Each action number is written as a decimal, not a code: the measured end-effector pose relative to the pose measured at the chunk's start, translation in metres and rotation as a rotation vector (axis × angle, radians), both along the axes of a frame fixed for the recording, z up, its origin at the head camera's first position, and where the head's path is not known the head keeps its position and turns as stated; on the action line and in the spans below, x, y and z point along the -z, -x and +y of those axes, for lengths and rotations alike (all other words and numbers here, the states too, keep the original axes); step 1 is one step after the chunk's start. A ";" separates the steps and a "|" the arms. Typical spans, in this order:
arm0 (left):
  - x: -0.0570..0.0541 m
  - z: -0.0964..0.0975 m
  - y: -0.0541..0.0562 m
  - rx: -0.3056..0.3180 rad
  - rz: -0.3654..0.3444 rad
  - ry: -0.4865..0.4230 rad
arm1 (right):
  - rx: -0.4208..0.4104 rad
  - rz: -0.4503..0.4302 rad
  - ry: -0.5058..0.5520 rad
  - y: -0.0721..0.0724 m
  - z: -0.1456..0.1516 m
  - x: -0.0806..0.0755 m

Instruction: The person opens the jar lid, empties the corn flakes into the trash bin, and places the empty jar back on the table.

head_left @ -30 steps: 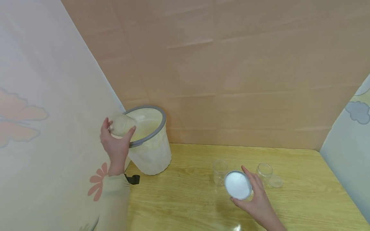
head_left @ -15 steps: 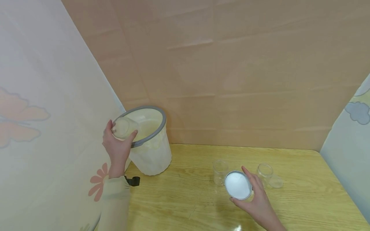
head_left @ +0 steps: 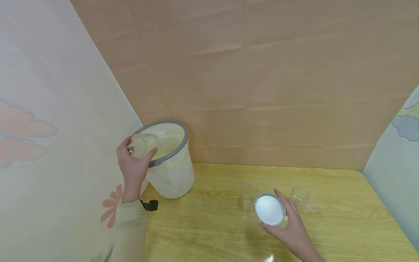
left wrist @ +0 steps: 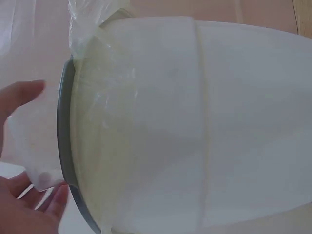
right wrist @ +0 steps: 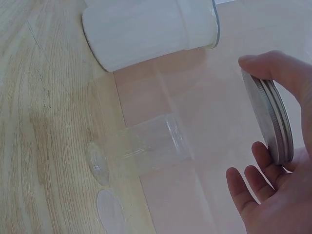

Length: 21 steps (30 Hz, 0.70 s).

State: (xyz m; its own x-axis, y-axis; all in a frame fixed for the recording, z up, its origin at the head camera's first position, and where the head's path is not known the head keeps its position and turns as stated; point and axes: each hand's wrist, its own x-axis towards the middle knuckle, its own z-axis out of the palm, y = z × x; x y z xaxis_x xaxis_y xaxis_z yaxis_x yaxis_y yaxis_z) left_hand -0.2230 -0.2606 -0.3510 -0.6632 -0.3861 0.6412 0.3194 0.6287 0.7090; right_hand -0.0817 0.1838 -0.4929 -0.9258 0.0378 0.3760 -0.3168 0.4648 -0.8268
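My left hand [head_left: 132, 171] holds a clear jar [head_left: 140, 145] tipped on its side over the mouth of a white bin [head_left: 173, 180]. Its thumb and fingers grip the jar from opposite sides. In the left wrist view, part of the see-through jar [left wrist: 36, 156] shows beside the bin's grey rim [left wrist: 66, 126]. A round metal lid [head_left: 270, 210] with a white inner face is pinched between the thumb and fingers of my right hand [head_left: 292, 231], raised above the table. The right wrist view shows the lid's ridged edge [right wrist: 274, 114].
A clear jar [head_left: 249, 194] stands on the wooden table [head_left: 209, 222] just left of the lid. Behind my right hand are another clear jar [head_left: 300, 193] and a flat clear disc [head_left: 312, 206]. A pale wall hanging [head_left: 65, 109] runs close along the left.
My left hand has shifted slightly right, turning the jar a little so its bottom faces me more, over the bin. My right hand and the lid have stayed put.
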 end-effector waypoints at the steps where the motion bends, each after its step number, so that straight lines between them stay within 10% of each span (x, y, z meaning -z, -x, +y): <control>1: 0.000 0.000 0.000 -0.003 0.017 -0.003 | -0.001 -0.002 0.002 0.000 0.000 0.000; 9: 0.001 -0.001 -0.003 0.059 -0.133 0.002 | -0.007 -0.034 0.042 0.000 0.000 0.000; 21: 0.005 0.002 -0.003 0.021 -0.061 -0.035 | -0.001 -0.053 -0.033 -0.001 0.000 -0.001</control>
